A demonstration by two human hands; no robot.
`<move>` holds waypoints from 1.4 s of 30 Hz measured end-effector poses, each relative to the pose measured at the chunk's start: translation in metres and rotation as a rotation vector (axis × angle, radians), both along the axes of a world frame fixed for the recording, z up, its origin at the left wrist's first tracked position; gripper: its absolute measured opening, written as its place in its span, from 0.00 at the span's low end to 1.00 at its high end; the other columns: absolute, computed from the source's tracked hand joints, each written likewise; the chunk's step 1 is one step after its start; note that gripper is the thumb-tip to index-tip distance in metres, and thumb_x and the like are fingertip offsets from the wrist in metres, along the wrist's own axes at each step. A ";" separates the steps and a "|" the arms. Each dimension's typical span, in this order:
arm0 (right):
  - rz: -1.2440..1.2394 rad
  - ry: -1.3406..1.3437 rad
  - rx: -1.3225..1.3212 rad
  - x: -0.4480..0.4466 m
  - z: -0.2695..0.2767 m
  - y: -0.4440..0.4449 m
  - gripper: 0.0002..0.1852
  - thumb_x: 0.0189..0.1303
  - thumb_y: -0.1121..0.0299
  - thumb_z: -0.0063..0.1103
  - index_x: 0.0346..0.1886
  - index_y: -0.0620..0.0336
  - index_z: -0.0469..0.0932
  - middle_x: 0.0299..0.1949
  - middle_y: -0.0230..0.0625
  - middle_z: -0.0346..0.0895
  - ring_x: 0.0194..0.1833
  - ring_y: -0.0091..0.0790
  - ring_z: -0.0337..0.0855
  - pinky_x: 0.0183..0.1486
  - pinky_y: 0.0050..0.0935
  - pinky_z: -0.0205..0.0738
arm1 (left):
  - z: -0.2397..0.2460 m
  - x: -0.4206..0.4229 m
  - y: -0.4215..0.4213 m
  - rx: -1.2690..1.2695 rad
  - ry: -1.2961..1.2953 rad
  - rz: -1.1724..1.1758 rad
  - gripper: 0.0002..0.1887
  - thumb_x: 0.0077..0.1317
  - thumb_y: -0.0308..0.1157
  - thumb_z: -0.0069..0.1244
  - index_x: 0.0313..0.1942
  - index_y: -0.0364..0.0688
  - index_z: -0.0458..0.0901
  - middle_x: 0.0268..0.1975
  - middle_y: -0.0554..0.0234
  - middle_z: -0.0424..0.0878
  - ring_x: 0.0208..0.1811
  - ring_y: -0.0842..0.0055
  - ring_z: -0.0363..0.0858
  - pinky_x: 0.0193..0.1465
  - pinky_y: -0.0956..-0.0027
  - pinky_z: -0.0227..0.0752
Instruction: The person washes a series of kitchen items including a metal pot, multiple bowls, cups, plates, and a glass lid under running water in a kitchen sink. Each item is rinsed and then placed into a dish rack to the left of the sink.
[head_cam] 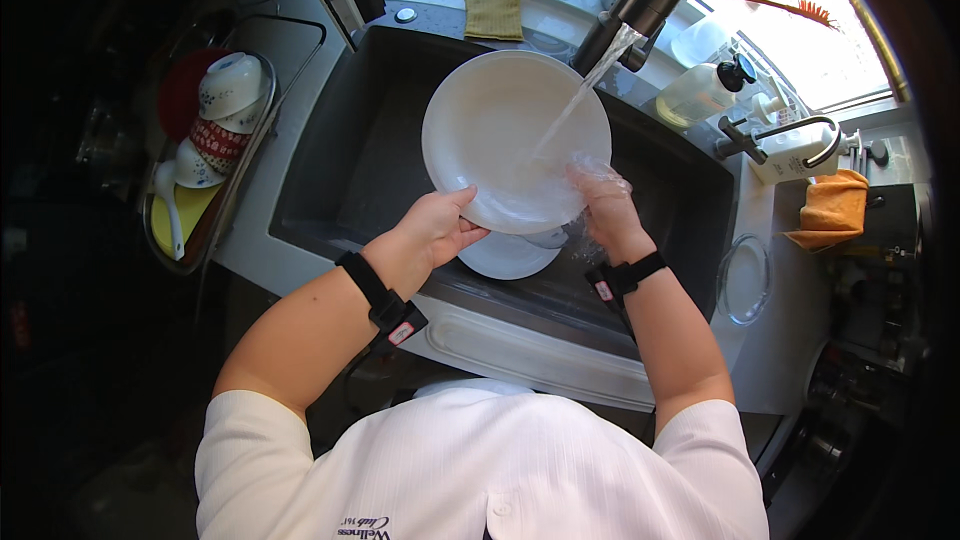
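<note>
A large white plate (487,120) is held tilted over the dark sink (352,157). My left hand (441,229) grips its lower left rim, thumb on top and fingers beneath. At the lower right rim is my right hand (606,199), with water running over its fingers, which are partly blurred by the splash. From the black faucet (637,11) a stream of water (581,94) lands on the plate's face. Below the plate, another white dish (510,259) lies in the sink, mostly covered.
A rack at left holds stacked bowls (225,97) and a white spoon (171,210). Behind the sink lies a yellow cloth (493,17). Soap bottles (697,94) and an orange cloth (832,202) stand at right, near a clear glass lid (745,279) on the counter.
</note>
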State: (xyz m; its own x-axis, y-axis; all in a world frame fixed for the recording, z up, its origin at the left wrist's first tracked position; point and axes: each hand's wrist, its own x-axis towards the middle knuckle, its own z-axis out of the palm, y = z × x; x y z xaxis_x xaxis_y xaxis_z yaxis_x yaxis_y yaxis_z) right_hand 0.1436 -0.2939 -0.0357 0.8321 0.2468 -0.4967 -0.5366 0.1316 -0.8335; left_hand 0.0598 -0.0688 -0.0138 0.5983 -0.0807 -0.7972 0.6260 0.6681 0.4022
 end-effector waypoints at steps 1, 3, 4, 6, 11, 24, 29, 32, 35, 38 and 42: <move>0.028 -0.122 -0.022 -0.001 0.013 -0.001 0.14 0.60 0.69 0.61 0.49 0.65 0.78 0.39 0.35 0.81 0.39 0.30 0.81 0.39 0.31 0.77 | -0.004 0.002 -0.004 -0.009 0.023 -0.015 0.21 0.75 0.36 0.41 0.61 0.31 0.63 0.59 0.48 0.74 0.61 0.63 0.75 0.66 0.56 0.66; 0.102 -0.243 -0.115 -0.002 0.036 -0.006 0.14 0.61 0.68 0.59 0.47 0.66 0.78 0.36 0.36 0.81 0.35 0.29 0.81 0.33 0.29 0.76 | -0.012 0.007 -0.013 0.019 0.009 -0.051 0.20 0.77 0.36 0.37 0.61 0.31 0.64 0.57 0.48 0.76 0.56 0.63 0.79 0.62 0.58 0.72; 0.149 -0.241 -0.184 -0.002 0.047 -0.012 0.15 0.61 0.67 0.59 0.47 0.67 0.78 0.36 0.37 0.82 0.33 0.28 0.81 0.31 0.27 0.76 | -0.015 0.009 -0.016 0.033 0.005 -0.065 0.20 0.76 0.36 0.37 0.61 0.32 0.65 0.57 0.48 0.77 0.55 0.63 0.79 0.61 0.58 0.73; 0.201 -0.268 -0.233 -0.004 0.063 -0.021 0.14 0.61 0.67 0.55 0.43 0.70 0.77 0.32 0.39 0.82 0.25 0.27 0.80 0.23 0.23 0.74 | -0.022 0.014 -0.020 0.086 -0.090 -0.061 0.19 0.76 0.35 0.39 0.60 0.32 0.66 0.56 0.49 0.77 0.54 0.64 0.80 0.59 0.59 0.74; 0.173 0.108 -0.203 -0.008 0.069 -0.038 0.14 0.59 0.68 0.55 0.41 0.72 0.77 0.28 0.41 0.81 0.22 0.30 0.80 0.23 0.25 0.76 | -0.031 0.038 0.002 0.361 -0.569 -0.093 0.20 0.67 0.27 0.50 0.58 0.32 0.70 0.50 0.54 0.79 0.48 0.69 0.79 0.52 0.66 0.74; 0.232 0.096 -0.139 -0.014 0.058 -0.045 0.11 0.57 0.69 0.59 0.36 0.69 0.79 0.27 0.37 0.80 0.23 0.29 0.80 0.24 0.25 0.76 | 0.025 -0.004 -0.028 1.345 -1.270 -1.511 0.46 0.65 0.69 0.32 0.74 0.45 0.50 0.77 0.56 0.46 0.79 0.64 0.39 0.78 0.55 0.32; 0.247 0.122 -0.217 -0.009 0.072 -0.062 0.12 0.55 0.69 0.58 0.38 0.69 0.79 0.29 0.39 0.81 0.23 0.30 0.81 0.24 0.24 0.76 | 0.019 0.001 0.014 1.783 -1.443 -1.462 0.34 0.63 0.46 0.56 0.67 0.46 0.66 0.70 0.59 0.64 0.74 0.67 0.58 0.75 0.56 0.50; 0.077 0.168 -0.027 -0.001 0.073 -0.063 0.16 0.64 0.60 0.56 0.41 0.67 0.79 0.31 0.39 0.82 0.25 0.29 0.82 0.27 0.28 0.79 | 0.018 0.000 0.011 1.721 -1.695 -0.988 0.20 0.60 0.28 0.59 0.54 0.44 0.80 0.57 0.59 0.81 0.61 0.69 0.78 0.64 0.64 0.71; 0.086 0.166 0.267 0.008 0.073 -0.056 0.33 0.71 0.40 0.39 0.53 0.63 0.75 0.32 0.32 0.81 0.26 0.27 0.80 0.35 0.30 0.82 | 0.030 -0.001 -0.011 1.515 -1.536 -0.777 0.12 0.61 0.28 0.58 0.46 0.41 0.85 0.48 0.59 0.86 0.51 0.69 0.84 0.54 0.70 0.79; 0.167 -0.022 0.079 0.007 0.072 -0.040 0.33 0.71 0.41 0.40 0.58 0.63 0.74 0.43 0.36 0.79 0.42 0.29 0.79 0.47 0.33 0.77 | 0.046 0.001 -0.033 1.085 -0.987 -0.652 0.12 0.66 0.33 0.55 0.47 0.39 0.83 0.42 0.58 0.86 0.40 0.72 0.84 0.45 0.70 0.77; 0.240 -0.899 -0.462 -0.010 0.074 -0.001 0.30 0.73 0.49 0.44 0.66 0.65 0.67 0.65 0.45 0.66 0.64 0.40 0.68 0.67 0.32 0.60 | 0.056 0.022 -0.038 0.368 -0.729 -0.317 0.17 0.69 0.38 0.53 0.52 0.35 0.79 0.43 0.61 0.84 0.42 0.78 0.80 0.47 0.72 0.74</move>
State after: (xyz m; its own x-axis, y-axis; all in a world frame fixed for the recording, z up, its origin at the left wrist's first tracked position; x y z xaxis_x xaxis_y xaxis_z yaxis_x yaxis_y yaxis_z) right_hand 0.1339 -0.2946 0.0381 0.8965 0.3980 0.1947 0.3382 -0.3309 -0.8810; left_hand 0.0816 -0.1071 0.0423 0.9620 -0.1425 -0.2327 0.2629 0.2558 0.9303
